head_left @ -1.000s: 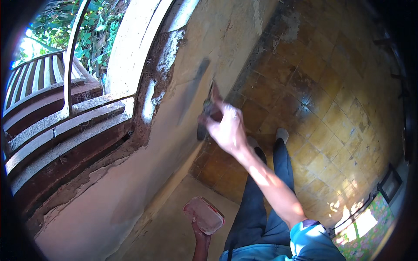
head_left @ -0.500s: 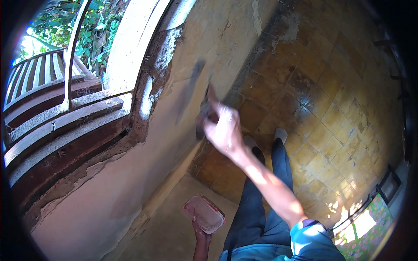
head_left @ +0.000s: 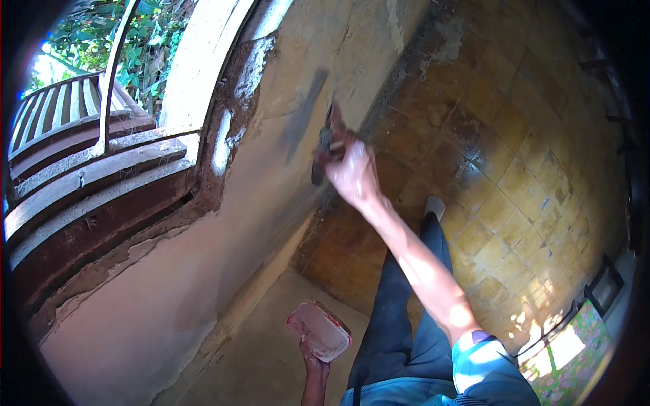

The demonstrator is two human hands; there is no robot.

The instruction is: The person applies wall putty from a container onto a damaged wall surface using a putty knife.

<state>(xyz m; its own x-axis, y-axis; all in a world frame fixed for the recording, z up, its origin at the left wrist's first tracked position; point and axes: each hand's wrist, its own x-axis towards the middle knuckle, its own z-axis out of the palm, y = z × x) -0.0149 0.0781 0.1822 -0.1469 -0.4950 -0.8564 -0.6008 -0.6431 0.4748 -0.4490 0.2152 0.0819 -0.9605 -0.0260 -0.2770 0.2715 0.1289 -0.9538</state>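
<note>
My right hand (head_left: 354,172) is closed round the grip of a dark trowel (head_left: 317,169), seen nearly edge-on against the plastered wall (head_left: 271,169). The trowel's shadow falls on the wall just to its left. Whether the blade touches the plaster I cannot tell. Lower down, my left hand (head_left: 313,353) grips the near side of a shallow red-rimmed tub (head_left: 325,331). A pale pinkish paste coats the inside of this tub, which is tilted a little.
At the left is a window opening with a wooden frame (head_left: 88,223) and a metal bar (head_left: 108,95); broken plaster edges it. My legs (head_left: 386,318) stand on worn yellow-brown tiles (head_left: 501,162). A flowered cloth (head_left: 569,358) lies at the lower right.
My right hand and the trowel have moved up along the wall, away from me. The tub in my left hand has stayed almost in place.
</note>
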